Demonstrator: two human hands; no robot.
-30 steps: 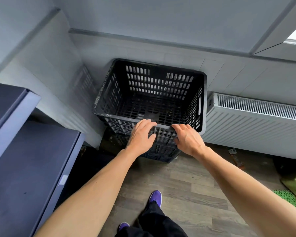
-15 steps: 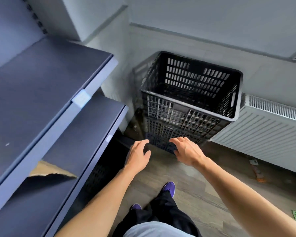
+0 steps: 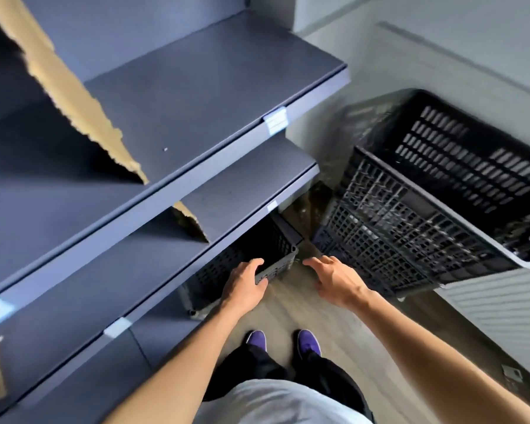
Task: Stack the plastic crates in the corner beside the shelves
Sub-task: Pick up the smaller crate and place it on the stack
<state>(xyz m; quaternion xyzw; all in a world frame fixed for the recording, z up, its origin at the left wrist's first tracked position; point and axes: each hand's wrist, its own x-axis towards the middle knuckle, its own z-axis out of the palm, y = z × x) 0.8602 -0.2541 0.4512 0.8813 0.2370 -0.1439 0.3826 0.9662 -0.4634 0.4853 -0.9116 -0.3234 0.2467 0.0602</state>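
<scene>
Two black plastic crates stand stacked in the corner at the right, the top crate [image 3: 459, 166] nested on the lower crate [image 3: 377, 240]. A third black crate [image 3: 257, 246] sits on the floor, partly hidden under the lowest shelf. My left hand [image 3: 245, 284] is at this crate's near rim, thumb over the edge and fingers on the outer wall. My right hand [image 3: 334, 278] hovers with spread fingers between the third crate and the stack, touching nothing.
Grey-blue shelves [image 3: 196, 117] fill the left, with torn cardboard [image 3: 74, 96] lying on them. A white radiator [image 3: 502, 316] runs along the right wall beside the stack. My purple shoes [image 3: 308, 342] stand on the wooden floor.
Both hands have come off the stacked crate and moved left. My left hand has taken the rim of the crate under the shelf. The view has swung left toward the shelves.
</scene>
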